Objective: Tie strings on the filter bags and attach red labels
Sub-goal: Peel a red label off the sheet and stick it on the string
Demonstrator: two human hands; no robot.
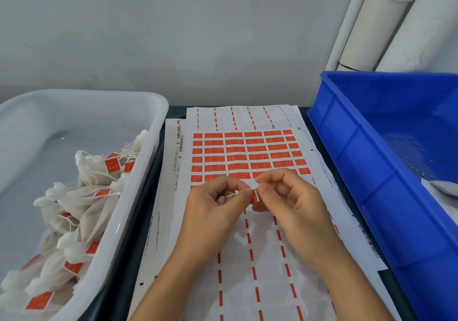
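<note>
Head view: the left hand [218,204] pinches a white string [231,194], and the right hand [287,196] pinches a red label [255,196] at frame centre, above the label sheet [247,152]. Finished filter bags [74,211] lie in the white tub [138,196] at 9 o'clock; the blue bin [371,172] sits at 3 o'clock.

Setting: small hand-packing workstation — light production, not a home.
Evidence: label sheets [247,157] stacked on a dark table [124,258]; white tub [138,196] of finished filter bags [74,209]; blue plastic crate [371,172].
Backdrop: bare grey wall [173,35] — white tubes [376,23] leaning against it.
</note>
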